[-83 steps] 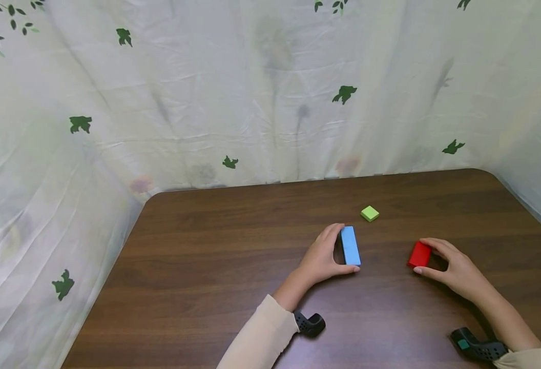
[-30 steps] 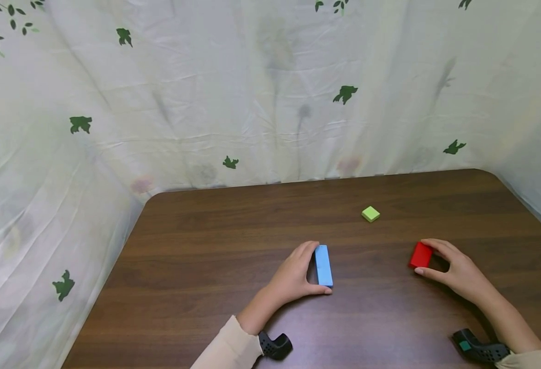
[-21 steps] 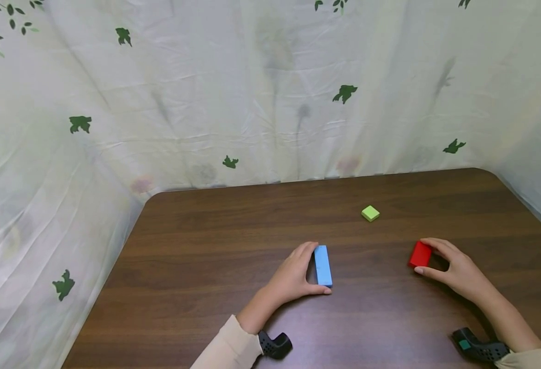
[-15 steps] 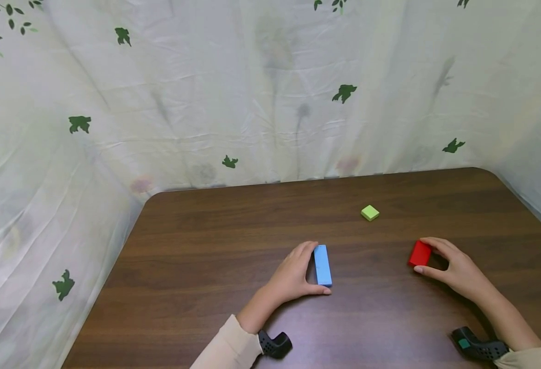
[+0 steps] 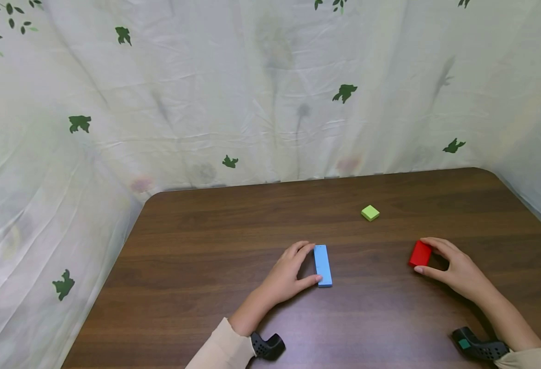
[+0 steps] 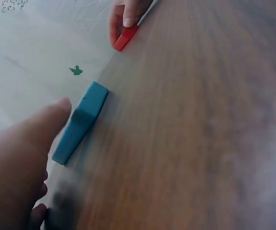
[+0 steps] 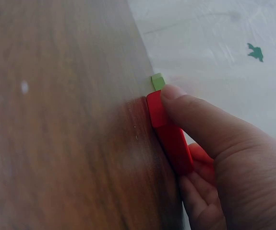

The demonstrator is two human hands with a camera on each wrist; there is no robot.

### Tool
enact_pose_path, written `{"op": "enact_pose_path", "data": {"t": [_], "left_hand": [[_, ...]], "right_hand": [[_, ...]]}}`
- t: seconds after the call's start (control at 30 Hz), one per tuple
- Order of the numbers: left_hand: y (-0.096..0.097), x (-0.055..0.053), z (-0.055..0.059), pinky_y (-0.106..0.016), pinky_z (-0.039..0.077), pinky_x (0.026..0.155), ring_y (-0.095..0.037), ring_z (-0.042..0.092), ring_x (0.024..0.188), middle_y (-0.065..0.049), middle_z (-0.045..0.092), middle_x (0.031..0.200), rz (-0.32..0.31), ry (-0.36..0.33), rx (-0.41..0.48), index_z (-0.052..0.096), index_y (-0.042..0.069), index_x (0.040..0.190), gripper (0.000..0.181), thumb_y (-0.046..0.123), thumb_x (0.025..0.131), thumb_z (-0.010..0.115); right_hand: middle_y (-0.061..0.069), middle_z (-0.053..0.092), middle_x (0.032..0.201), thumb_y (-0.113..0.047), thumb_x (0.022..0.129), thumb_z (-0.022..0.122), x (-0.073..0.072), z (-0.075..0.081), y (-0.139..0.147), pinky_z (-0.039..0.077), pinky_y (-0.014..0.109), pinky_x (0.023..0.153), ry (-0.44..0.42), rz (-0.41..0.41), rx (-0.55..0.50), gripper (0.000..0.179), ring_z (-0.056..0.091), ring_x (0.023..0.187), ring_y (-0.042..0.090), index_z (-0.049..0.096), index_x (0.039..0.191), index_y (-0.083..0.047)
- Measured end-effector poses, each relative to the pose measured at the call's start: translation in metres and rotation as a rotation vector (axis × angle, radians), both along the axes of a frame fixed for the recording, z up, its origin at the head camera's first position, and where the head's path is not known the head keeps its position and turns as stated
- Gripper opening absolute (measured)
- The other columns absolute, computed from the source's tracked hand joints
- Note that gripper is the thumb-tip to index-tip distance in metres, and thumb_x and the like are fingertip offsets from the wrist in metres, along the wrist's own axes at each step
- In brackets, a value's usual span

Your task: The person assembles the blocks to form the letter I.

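Observation:
A long blue block (image 5: 323, 266) lies flat on the brown table, pointing away from the person. My left hand (image 5: 289, 271) is just to its left, thumb and fingers spread apart; in the left wrist view the thumb is clear of the blue block (image 6: 82, 122). Farther right, my right hand (image 5: 455, 266) holds a red block (image 5: 420, 253) between thumb and fingers. The right wrist view has the thumb on one end of the red block (image 7: 174, 143) and the fingers at its far side. The red block appears to rest on the table.
A small light-green block (image 5: 370, 213) sits farther back, between the two hands. The brown wooden table (image 5: 196, 246) ends at a pale curtain (image 5: 270, 102) with leaf prints, which hangs behind and at both sides. A black camera (image 5: 268, 347) is strapped to the left wrist.
The left hand carried the blue block left and nearer, then let go; its thumb and fingers have now drawn off the block's ends. The right hand and the red block have stayed put.

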State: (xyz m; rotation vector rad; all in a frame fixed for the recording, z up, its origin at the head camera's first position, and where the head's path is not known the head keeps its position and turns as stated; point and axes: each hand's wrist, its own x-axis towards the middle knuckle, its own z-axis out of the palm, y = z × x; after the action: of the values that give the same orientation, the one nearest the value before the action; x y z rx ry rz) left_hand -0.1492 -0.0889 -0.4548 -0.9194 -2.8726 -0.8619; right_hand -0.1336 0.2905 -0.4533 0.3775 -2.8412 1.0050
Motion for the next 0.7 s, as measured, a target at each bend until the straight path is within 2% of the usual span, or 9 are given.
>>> {"op": "enact_pose_path", "data": {"t": [0.07, 0.17, 0.4, 0.53, 0.63, 0.7], "left_hand": [[-0.0004, 0.0004, 0.0002, -0.044, 0.034, 0.095, -0.023, 0.034, 0.123, -0.006, 0.035, 0.136, 0.004, 0.013, -0.008, 0.035, 0.017, 0.138, 0.067, 0.054, 0.084, 0.05], [-0.0004, 0.0011, 0.0004, -0.043, 0.034, 0.095, -0.022, 0.035, 0.122, -0.006, 0.037, 0.134, 0.007, 0.021, -0.016, 0.038, 0.019, 0.136, 0.063, 0.053, 0.085, 0.05], [-0.0008, -0.0002, -0.0008, -0.041, 0.031, 0.097, -0.019, 0.036, 0.121, -0.003, 0.042, 0.129, -0.014, 0.03, -0.007, 0.041, 0.016, 0.135, 0.06, 0.049, 0.086, 0.052], [-0.001, -0.0009, -0.0012, -0.041, 0.03, 0.098, -0.018, 0.036, 0.121, -0.002, 0.043, 0.128, -0.022, 0.039, -0.006, 0.041, 0.015, 0.135, 0.06, 0.048, 0.086, 0.053], [-0.0013, -0.0011, -0.0015, -0.04, 0.029, 0.099, -0.018, 0.035, 0.122, -0.002, 0.043, 0.128, -0.025, 0.043, -0.007, 0.041, 0.015, 0.134, 0.06, 0.048, 0.086, 0.053], [-0.0014, -0.0009, -0.0014, -0.04, 0.029, 0.099, -0.019, 0.035, 0.122, -0.002, 0.043, 0.128, -0.027, 0.049, -0.007, 0.041, 0.015, 0.134, 0.059, 0.047, 0.086, 0.053]], "right_hand": [[0.02, 0.043, 0.122, -0.03, 0.072, 0.075, 0.0, -0.0003, 0.0005, 0.037, 0.024, 0.075, 0.003, 0.0, -0.001, 0.068, 0.046, 0.105, 0.04, 0.046, 0.125, 0.0], [0.02, 0.043, 0.121, -0.03, 0.072, 0.075, 0.0001, -0.0006, 0.001, 0.038, 0.026, 0.075, 0.002, 0.001, 0.001, 0.068, 0.045, 0.106, 0.04, 0.046, 0.126, 0.0], [0.022, 0.04, 0.123, -0.03, 0.074, 0.074, -0.0006, -0.0002, 0.0009, 0.039, 0.048, 0.077, -0.035, 0.012, -0.006, 0.072, 0.043, 0.108, 0.043, 0.042, 0.129, 0.002], [0.025, 0.036, 0.126, -0.029, 0.074, 0.074, -0.0006, 0.0007, 0.0013, 0.037, 0.053, 0.079, -0.052, 0.024, -0.01, 0.075, 0.042, 0.108, 0.045, 0.038, 0.131, 0.004], [0.023, 0.036, 0.126, -0.029, 0.073, 0.075, -0.0006, 0.0007, 0.0015, 0.04, 0.031, 0.086, -0.039, 0.023, -0.011, 0.074, 0.043, 0.107, 0.043, 0.039, 0.129, 0.004], [0.023, 0.037, 0.125, -0.027, 0.073, 0.075, -0.0008, 0.0, 0.0018, 0.036, 0.014, 0.083, -0.021, 0.029, -0.022, 0.071, 0.044, 0.106, 0.043, 0.041, 0.127, 0.004]]}}
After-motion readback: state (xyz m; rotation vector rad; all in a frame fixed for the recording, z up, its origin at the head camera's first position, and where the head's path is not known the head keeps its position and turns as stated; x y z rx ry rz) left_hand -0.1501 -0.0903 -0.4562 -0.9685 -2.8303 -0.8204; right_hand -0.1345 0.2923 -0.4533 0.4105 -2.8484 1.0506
